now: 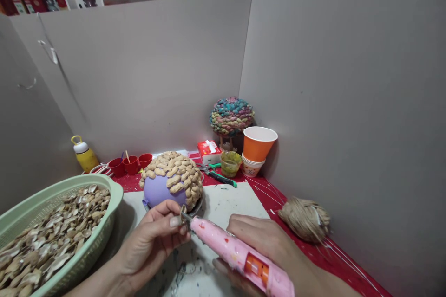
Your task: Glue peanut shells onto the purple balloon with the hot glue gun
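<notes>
The left hand (151,236) pinches 1 shell (182,214); the right hand (268,234) grips the glue gun (223,243), its tip (188,217) at the shell.

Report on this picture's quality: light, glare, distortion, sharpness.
Head view: soft light, the right partition in dull grey; head view: small glints on the pink glue gun; head view: wide-angle stretch on the green basket; head view: the small piece in the left hand hard to make out.
</notes>
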A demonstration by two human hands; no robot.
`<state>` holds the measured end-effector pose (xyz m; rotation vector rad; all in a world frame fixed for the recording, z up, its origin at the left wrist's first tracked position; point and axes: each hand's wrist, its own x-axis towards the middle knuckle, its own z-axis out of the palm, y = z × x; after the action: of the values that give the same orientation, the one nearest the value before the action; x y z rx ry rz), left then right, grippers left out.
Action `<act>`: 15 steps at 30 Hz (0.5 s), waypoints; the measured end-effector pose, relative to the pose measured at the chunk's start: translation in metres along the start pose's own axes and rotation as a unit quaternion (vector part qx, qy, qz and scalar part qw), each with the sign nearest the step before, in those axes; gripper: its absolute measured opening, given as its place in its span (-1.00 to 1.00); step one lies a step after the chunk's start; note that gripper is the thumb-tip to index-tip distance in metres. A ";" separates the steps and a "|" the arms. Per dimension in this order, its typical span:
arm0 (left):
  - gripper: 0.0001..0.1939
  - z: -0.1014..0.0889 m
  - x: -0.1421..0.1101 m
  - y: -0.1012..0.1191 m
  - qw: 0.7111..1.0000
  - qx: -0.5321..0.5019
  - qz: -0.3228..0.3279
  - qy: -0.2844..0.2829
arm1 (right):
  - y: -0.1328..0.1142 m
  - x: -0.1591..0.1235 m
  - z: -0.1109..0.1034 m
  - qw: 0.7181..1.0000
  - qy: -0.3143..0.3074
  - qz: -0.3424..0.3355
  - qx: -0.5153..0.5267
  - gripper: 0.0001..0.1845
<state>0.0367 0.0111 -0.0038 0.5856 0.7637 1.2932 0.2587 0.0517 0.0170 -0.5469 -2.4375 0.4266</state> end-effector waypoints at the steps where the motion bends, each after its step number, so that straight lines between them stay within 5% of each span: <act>1: -0.80 0.000 0.000 0.000 1.000 0.002 0.000 -0.001 | 0.001 0.000 0.001 1.000 -0.001 -0.002 0.000 -0.71; 15: -0.81 -0.003 0.000 -0.003 1.000 0.000 -0.001 0.002 | 0.004 0.001 0.000 1.000 -0.005 0.010 -0.009 -0.69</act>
<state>0.0357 0.0105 -0.0081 0.5810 0.7672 1.2926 0.2593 0.0555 0.0161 -0.5790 -2.4497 0.4180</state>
